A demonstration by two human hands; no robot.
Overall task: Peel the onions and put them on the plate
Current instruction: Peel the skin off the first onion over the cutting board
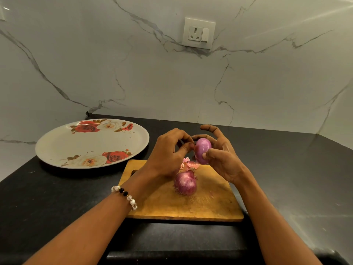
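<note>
My right hand holds a smooth, shiny purple onion above the far part of the wooden cutting board, thumb and fingers curled round it. My left hand meets the onion on its left side, fingers curled, thumb and fingertips pinching at its skin. A second onion with streaky papery skin sits on the board just below the hands. Bits of pink peel lie behind it. A large white plate with red roses stands to the left, with nothing on it.
The board lies on a black counter that meets a marble wall. A wall socket is high on that wall. The counter's front edge runs just below the board.
</note>
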